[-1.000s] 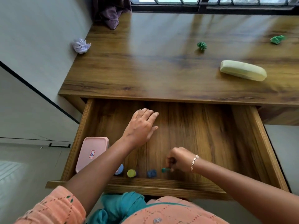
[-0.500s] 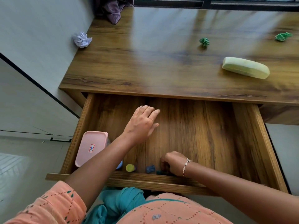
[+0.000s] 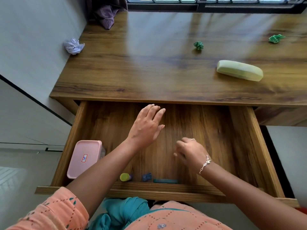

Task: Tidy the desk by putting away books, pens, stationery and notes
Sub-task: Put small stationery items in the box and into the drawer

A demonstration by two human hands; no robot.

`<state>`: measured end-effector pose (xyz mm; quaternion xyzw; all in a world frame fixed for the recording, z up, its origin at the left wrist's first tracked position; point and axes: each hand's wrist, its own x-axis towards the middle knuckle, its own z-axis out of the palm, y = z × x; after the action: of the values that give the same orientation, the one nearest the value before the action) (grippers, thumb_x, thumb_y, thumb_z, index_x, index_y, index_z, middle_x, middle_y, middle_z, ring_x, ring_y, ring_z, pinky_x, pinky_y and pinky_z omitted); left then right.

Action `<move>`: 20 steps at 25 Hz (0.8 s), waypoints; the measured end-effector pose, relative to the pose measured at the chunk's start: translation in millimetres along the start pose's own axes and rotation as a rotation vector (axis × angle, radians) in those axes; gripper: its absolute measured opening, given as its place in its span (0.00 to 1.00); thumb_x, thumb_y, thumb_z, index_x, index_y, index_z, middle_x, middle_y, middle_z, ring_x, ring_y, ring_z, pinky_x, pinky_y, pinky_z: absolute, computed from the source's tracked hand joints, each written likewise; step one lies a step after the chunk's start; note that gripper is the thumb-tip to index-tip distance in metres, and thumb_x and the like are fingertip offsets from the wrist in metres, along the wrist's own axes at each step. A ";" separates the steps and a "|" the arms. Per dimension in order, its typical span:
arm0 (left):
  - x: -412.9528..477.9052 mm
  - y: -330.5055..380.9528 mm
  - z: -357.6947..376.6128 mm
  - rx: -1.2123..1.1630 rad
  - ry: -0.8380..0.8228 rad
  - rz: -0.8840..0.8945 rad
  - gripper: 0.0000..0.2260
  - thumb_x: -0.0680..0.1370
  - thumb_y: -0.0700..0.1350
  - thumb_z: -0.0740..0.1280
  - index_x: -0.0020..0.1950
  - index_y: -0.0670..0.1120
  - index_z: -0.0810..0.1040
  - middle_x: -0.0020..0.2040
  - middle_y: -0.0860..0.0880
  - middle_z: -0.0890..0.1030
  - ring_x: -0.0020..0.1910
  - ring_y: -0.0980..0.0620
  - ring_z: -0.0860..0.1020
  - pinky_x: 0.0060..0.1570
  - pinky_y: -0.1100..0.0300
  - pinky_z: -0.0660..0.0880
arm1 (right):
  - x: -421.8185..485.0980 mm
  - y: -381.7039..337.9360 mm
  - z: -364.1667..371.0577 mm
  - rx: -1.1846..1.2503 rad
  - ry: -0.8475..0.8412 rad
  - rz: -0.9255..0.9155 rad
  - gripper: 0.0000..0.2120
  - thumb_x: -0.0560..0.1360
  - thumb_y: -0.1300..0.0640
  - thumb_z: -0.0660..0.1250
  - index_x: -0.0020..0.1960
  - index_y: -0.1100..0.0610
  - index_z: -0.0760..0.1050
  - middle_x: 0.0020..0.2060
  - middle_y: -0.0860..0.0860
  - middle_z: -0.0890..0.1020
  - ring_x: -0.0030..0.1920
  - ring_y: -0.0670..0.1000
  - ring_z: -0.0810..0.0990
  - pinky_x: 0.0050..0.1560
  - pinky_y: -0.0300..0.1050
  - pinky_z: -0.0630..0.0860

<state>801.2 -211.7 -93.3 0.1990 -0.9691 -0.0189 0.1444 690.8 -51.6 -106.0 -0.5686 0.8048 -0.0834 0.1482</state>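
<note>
While the drawer [image 3: 259,146] stands pulled out beneath the desk [image 3: 149,72], my left hand [image 3: 146,127] lies over the middle of its wooden floor, palm down, fingers straight and close together, pointing toward the desk edge; whether the palm touches the wood I cannot tell. My right hand [image 3: 191,151], with a bracelet [image 3: 205,165] at the wrist, hangs just right of it over the drawer floor; its fingers are loosely bent and blurred, and nothing shows between them.

Along the drawer's front wall, 3 small items lie in a row: a yellow-capped tube [image 3: 125,177], a small blue piece [image 3: 147,177] just beside it, and a teal pen [image 3: 165,181] lying lengthwise against the wall. The pen is apart from my right hand, nearer to me. A pink lidded box [image 3: 84,158] sits in the front left corner of the drawer, partly hidden by my left forearm.

On the desk top, a pale green case [image 3: 240,70] lies at right, near the front edge. Beyond it are 2 crumpled green paper balls, 1 toward the middle [image 3: 198,45] and 1 at far right [image 3: 275,38], well apart. A crumpled white paper [image 3: 74,46] sits at the left edge, and a purple cloth [image 3: 106,19] hangs in the far left corner
</note>
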 end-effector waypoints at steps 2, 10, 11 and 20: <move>9.3 8.0 1.4 0.011 0.022 0.011 0.23 0.75 0.52 0.56 0.65 0.41 0.73 0.59 0.42 0.77 0.63 0.41 0.73 0.63 0.48 0.71 | -5.0 19.4 -8.9 -0.074 0.203 -0.012 0.09 0.66 0.57 0.74 0.41 0.59 0.77 0.38 0.55 0.79 0.38 0.57 0.79 0.35 0.47 0.76; 53.7 49.0 11.3 0.028 -0.033 0.086 0.24 0.75 0.53 0.56 0.65 0.42 0.72 0.65 0.41 0.74 0.68 0.40 0.69 0.65 0.45 0.70 | -25.5 91.9 -37.6 -0.189 0.454 0.162 0.22 0.59 0.57 0.79 0.51 0.59 0.79 0.49 0.59 0.79 0.48 0.60 0.80 0.46 0.52 0.79; 60.1 53.3 11.8 0.036 -0.039 0.090 0.24 0.75 0.54 0.56 0.66 0.42 0.72 0.66 0.41 0.74 0.69 0.40 0.69 0.65 0.45 0.69 | -26.0 100.6 -41.9 -0.190 0.471 0.177 0.22 0.59 0.57 0.79 0.51 0.59 0.79 0.49 0.59 0.79 0.48 0.61 0.80 0.45 0.52 0.79; 148.5 78.7 1.2 -0.003 -0.070 0.195 0.27 0.77 0.52 0.59 0.73 0.41 0.63 0.72 0.40 0.65 0.73 0.42 0.61 0.71 0.50 0.57 | 8.2 175.9 -125.3 -0.040 0.560 0.245 0.24 0.67 0.60 0.74 0.61 0.63 0.74 0.56 0.60 0.78 0.57 0.62 0.77 0.59 0.53 0.72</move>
<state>640.3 -197.5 -46.7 0.1028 -0.9883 -0.0132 0.1119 489.8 -3.9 -42.5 -0.4250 0.8785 -0.2024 -0.0819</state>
